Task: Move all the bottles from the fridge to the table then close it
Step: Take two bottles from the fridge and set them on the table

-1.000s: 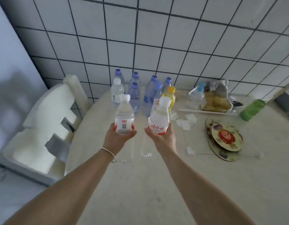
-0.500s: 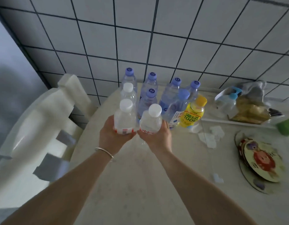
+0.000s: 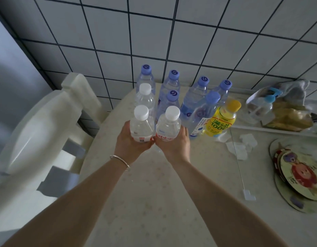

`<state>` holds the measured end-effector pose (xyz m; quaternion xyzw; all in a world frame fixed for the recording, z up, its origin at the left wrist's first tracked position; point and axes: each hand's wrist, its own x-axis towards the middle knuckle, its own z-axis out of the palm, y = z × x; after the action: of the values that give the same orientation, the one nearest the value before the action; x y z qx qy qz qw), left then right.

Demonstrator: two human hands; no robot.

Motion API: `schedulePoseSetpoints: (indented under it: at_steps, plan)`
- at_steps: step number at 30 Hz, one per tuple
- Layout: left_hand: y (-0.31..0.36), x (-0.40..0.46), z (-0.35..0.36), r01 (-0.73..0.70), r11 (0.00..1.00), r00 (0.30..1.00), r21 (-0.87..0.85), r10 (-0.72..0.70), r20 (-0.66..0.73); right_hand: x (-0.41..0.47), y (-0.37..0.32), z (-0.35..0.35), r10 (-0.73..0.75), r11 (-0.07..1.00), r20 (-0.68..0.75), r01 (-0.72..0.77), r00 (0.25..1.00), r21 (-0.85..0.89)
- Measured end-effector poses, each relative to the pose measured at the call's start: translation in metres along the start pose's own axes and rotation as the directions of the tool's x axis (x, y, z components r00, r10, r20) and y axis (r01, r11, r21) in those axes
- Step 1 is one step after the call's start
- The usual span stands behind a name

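My left hand (image 3: 130,146) grips a clear white-capped water bottle (image 3: 141,124) with a red label. Beside it, my right hand (image 3: 175,144) grips a second white-capped bottle (image 3: 169,125). Both stand upright, side by side, low over the beige table (image 3: 154,193), right in front of a cluster of bottles. That cluster holds several blue-capped water bottles (image 3: 196,97), another white-capped bottle (image 3: 145,98) and a yellow drink bottle (image 3: 223,120). The fridge is out of view.
A white chair (image 3: 47,132) stands left of the table, against the tiled wall (image 3: 172,41). At the right lie a plastic bag with a spray bottle (image 3: 271,102), paper scraps (image 3: 241,147) and round cartoon coasters (image 3: 300,175).
Both hands have carried their bottles forward and down to the front of the cluster. The view has closed in on the table.
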<state>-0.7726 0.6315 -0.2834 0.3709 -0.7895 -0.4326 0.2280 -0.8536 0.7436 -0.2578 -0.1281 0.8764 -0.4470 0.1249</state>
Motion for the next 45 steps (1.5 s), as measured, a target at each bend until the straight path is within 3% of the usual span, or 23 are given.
schedulePoseSetpoints:
  at_steps: [7,10,12,16,31,37,45]
  plan:
    - [0.009,-0.008,-0.009,0.095,0.992,0.988,0.087,-0.105,0.116,-0.008,-0.001,-0.016,0.037,0.999,0.126,-0.032,0.991,-0.042]
    - [0.014,-0.022,-0.019,0.110,0.979,0.988,0.171,-0.127,0.089,-0.024,0.003,-0.032,0.064,0.997,0.165,-0.055,0.984,-0.060]
    - [0.022,-0.036,-0.028,0.206,0.970,0.977,0.131,-0.211,0.025,-0.038,0.004,-0.046,0.057,0.996,0.166,-0.045,0.985,-0.075]
    - [0.041,-0.071,-0.045,0.233,0.971,0.973,0.061,-0.232,-0.016,-0.074,0.006,-0.079,0.025,0.998,0.133,-0.016,0.991,-0.068]
    - [0.081,-0.333,-0.107,0.072,0.992,0.993,-0.102,-0.082,-0.090,-0.296,0.048,-0.163,-0.085,0.996,0.152,0.086,0.985,-0.003]
    - [0.080,-0.413,-0.144,0.065,0.990,0.996,-0.124,-0.073,-0.056,-0.390,0.055,-0.181,-0.068,0.998,0.160,0.069,0.985,-0.002]
    - [0.085,-0.496,-0.168,-0.076,0.989,0.985,-0.126,0.095,0.147,-0.508,0.074,-0.202,0.075,0.997,-0.032,-0.074,0.997,0.020]
